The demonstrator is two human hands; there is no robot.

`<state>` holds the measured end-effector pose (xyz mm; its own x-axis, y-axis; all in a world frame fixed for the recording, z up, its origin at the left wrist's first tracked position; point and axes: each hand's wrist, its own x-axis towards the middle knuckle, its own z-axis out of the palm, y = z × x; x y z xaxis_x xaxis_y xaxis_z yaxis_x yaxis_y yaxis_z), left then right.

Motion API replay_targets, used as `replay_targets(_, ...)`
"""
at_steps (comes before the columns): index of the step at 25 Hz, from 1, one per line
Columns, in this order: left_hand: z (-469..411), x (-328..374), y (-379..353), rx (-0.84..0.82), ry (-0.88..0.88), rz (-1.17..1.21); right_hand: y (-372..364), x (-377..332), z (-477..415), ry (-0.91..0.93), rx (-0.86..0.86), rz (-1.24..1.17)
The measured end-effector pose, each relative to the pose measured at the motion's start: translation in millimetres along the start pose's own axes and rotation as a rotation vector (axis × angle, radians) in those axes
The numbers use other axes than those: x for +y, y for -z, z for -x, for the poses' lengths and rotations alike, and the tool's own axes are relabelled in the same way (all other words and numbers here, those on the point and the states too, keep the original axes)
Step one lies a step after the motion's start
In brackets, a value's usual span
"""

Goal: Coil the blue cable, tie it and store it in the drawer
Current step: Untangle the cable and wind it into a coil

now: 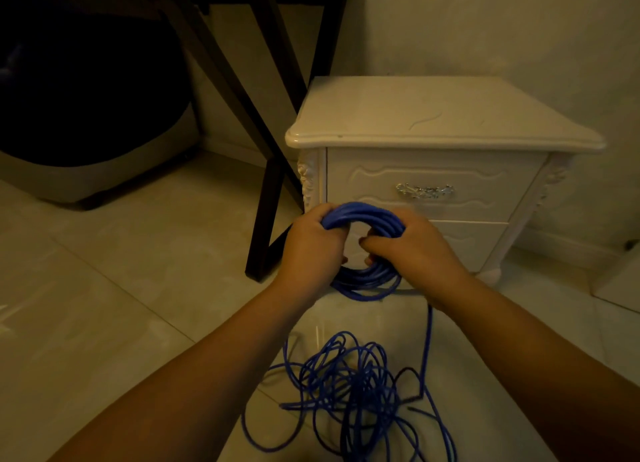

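Head view: the blue cable (pixel 363 215) is held partly wound as a ring, gripped by the left hand (pixel 311 247) on one side and the right hand (pixel 412 250) on the other, fingers curled round it; loose loops trail onto the tiled floor (pixel 104 305), before a closed white nightstand drawer (pixel 429 181).

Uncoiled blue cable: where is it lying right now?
Head view, bottom centre: the uncoiled blue cable lies tangled on the floor, below the coil that the left hand and right hand grip near the nightstand.
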<state>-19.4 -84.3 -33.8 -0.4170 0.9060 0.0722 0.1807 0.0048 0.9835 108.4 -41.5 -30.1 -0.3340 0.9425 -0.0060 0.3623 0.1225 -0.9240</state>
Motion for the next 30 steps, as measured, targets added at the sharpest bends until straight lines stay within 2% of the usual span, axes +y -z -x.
replay_targets(2,0.2,-0.2,-0.4,0.080,0.147,0.202,-3.7,2.6,3.5,-0.099,-0.051,-0.264)
replay_targets(4,2.8,-3.0,-4.9,0.145,0.273,0.373,-15.1,5.4,7.7,-0.146,0.000,-0.479)
replay_targets(6,8.4,-6.4,-11.2,0.159,0.428,0.504,-25.3,8.5,9.4,-0.183,0.079,-0.585)
replay_targets(9,14.3,-12.4,-15.5,0.047,0.571,0.542,-22.5,8.5,5.7,-0.246,0.081,-0.616)
replay_targets(12,11.7,-9.0,-5.3,-0.077,0.515,0.447,-8.6,6.0,0.2,-0.217,0.015,-0.460)
replay_targets(14,4.7,-6.3,8.5,-0.157,0.369,0.310,-3.9,2.8,1.0,-0.148,-0.055,-0.279)
replay_targets(17,0.0,-4.4,21.0,-0.336,0.027,-0.279,-4.4,-4.8,5.4,0.024,-0.157,0.194)
replay_targets(19,-0.1,-7.6,19.1,-0.364,-0.076,-0.469,-6.5,-7.5,6.5,0.107,-0.173,0.392)
replay_targets(20,-0.2,-9.0,17.7,-0.347,-0.088,-0.469,-5.7,-8.5,6.7,0.107,-0.178,0.381)
replay_targets(21,-1.5,-10.5,16.5,-0.319,-0.088,-0.430,-4.0,-9.4,7.2,0.077,-0.185,0.269)
replay_targets(23,-4.5,-10.5,15.7,-0.258,-0.052,-0.272,0.0,-11.2,8.8,-0.010,-0.210,-0.071)
replay_targets(25,-4.5,-8.5,14.4,-0.197,0.039,-0.107,4.0,-11.3,9.9,-0.058,-0.223,-0.300)
replay_targets(30,-5.9,-10.7,9.6,0.007,0.248,0.207,1.0,-5.2,15.0,-0.082,-0.296,-0.362)
